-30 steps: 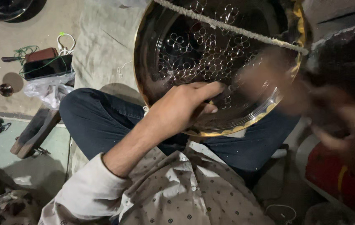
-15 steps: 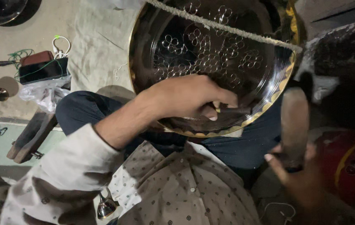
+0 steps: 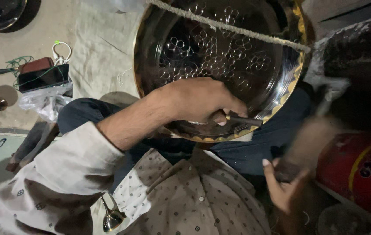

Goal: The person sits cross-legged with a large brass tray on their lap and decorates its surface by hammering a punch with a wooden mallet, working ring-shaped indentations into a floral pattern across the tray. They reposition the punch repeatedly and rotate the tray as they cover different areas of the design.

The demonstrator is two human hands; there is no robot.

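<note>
Brass-rimmed metal tray [image 3: 255, 65] w/ punched flower patterns rests tilted on the person's lap, a rough rope [image 3: 233, 28] across its top. Head view: left hand [image 3: 198, 102] lies on the tray's lower edge, fingers pinched round a dark punch [image 3: 244, 119] whose tip touches the rim. Right hand [image 3: 285, 182], blurred, is closed round a wooden mallet [image 3: 307, 139] nr a red drum [image 3: 355, 165]. Small bell [image 3: 112, 219] hangs by the shirt.
</note>
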